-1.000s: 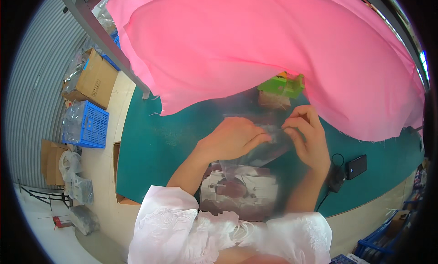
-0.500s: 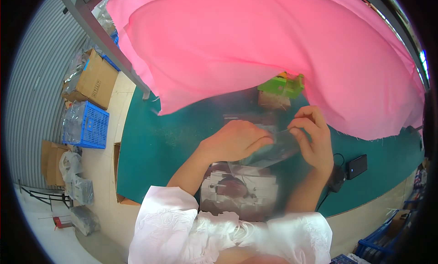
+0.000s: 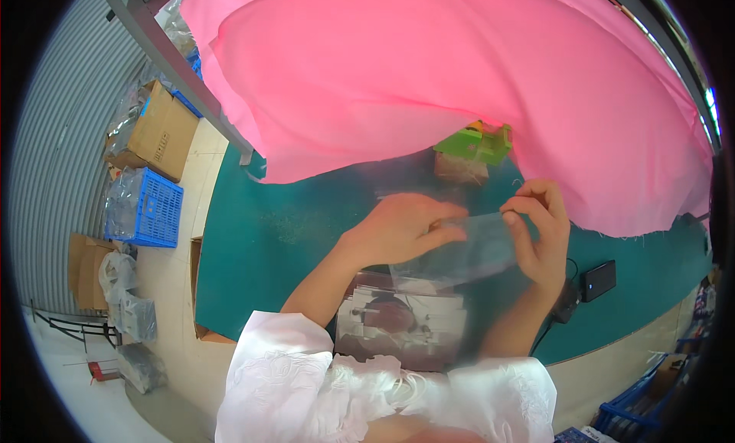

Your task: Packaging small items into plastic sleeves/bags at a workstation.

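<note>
A clear, thin plastic bag [image 3: 482,253] spans the space between my two hands above the green table. My left hand [image 3: 406,227] pinches its left part between thumb and fingers. At the bag's upper right corner, the thumb and index finger of my right hand [image 3: 542,232] are closed on the edge. Below the bag, close to my body, lies a stack of printed sheets or packets [image 3: 402,324] in grey and dark red; the bag overlaps its far end. Just beyond the hands stands a green holder [image 3: 473,146] with a brownish block [image 3: 459,169] under it.
Pink cloth [image 3: 383,68] hangs over the far side of the green table [image 3: 253,267]. A black device [image 3: 599,280] with a cable lies at the right. On the floor to the left are a blue crate [image 3: 158,209] and a cardboard box [image 3: 162,133].
My right hand has moved slightly right, and the bag is now spread wider and flatter between the hands. My left hand has shifted a little and still grips it.
</note>
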